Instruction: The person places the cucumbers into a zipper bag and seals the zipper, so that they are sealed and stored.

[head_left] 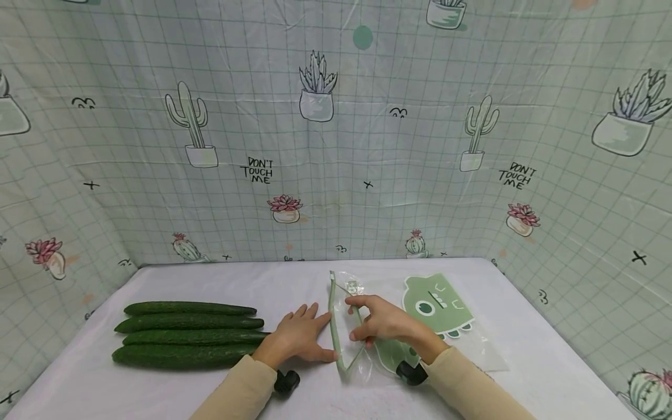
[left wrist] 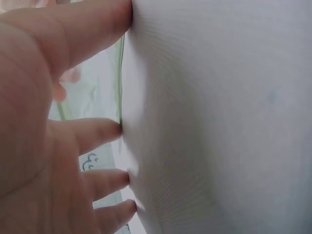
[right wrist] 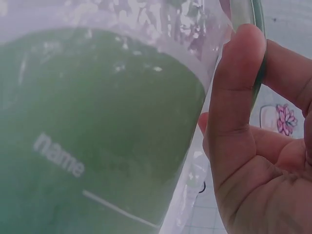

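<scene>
A clear plastic zip bag (head_left: 485, 353) with a green cartoon print lies on the table, its green-edged mouth spread apart toward the left. My left hand (head_left: 301, 337) rests flat with fingers spread, thumb and fingertips at the lower green edge (head_left: 334, 332). In the left wrist view, those straight fingers (left wrist: 100, 136) touch the white surface beside that edge. My right hand (head_left: 391, 322) pinches the upper green edge between thumb and finger and holds it raised. The right wrist view shows this pinch on the green strip (right wrist: 258, 19), beside the print with the word "name" (right wrist: 58, 153).
Several long green cucumbers (head_left: 184, 354) lie side by side at the left, their right ends close to my left wrist. The white table (head_left: 294, 402) meets a cactus-patterned cloth backdrop (head_left: 341, 146) at the back and both sides.
</scene>
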Action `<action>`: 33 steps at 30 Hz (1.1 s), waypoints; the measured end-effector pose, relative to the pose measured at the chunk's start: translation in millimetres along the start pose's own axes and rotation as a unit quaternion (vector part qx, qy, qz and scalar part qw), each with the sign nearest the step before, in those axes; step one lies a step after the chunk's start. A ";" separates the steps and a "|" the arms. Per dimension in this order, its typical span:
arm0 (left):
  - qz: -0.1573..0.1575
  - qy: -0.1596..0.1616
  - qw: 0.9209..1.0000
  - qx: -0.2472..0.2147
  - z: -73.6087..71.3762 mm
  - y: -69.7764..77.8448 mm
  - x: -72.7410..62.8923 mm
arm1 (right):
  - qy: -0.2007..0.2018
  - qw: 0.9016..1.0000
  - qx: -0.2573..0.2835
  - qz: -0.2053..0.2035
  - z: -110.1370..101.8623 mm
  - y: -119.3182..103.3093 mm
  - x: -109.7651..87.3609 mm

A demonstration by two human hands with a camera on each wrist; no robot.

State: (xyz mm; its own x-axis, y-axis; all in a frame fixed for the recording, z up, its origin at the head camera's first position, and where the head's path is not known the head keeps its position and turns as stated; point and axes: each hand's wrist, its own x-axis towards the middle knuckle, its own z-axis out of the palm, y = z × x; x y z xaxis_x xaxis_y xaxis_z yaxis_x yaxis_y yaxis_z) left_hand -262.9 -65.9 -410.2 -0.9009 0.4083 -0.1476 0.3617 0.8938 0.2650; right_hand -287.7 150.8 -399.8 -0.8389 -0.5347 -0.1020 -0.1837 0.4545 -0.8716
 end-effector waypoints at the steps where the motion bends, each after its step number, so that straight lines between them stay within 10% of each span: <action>1: 0.001 0.002 1.000 -0.001 0.0 0.2 -0.2 | 0.001 1.000 0.001 0.001 0.5 0.6 0.3; 20: 0.034 0.027 0.999 -0.031 -4.6 -3.6 -5.8 | 0.005 1.000 0.019 0.011 3.1 1.7 1.4; 33: 0.082 0.042 0.994 -0.058 -26.8 -36.2 -57.6 | 0.016 1.000 0.023 0.011 4.1 3.4 1.9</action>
State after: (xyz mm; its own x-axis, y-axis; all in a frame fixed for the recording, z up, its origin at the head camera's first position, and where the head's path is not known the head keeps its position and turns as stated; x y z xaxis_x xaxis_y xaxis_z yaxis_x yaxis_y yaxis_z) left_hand -230.5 -126.8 -385.8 -0.8511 0.5249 -0.0143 0.4790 0.7873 0.3883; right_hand -287.8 148.4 -404.9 -0.8583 -0.5020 -0.1066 -0.1419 0.4319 -0.8907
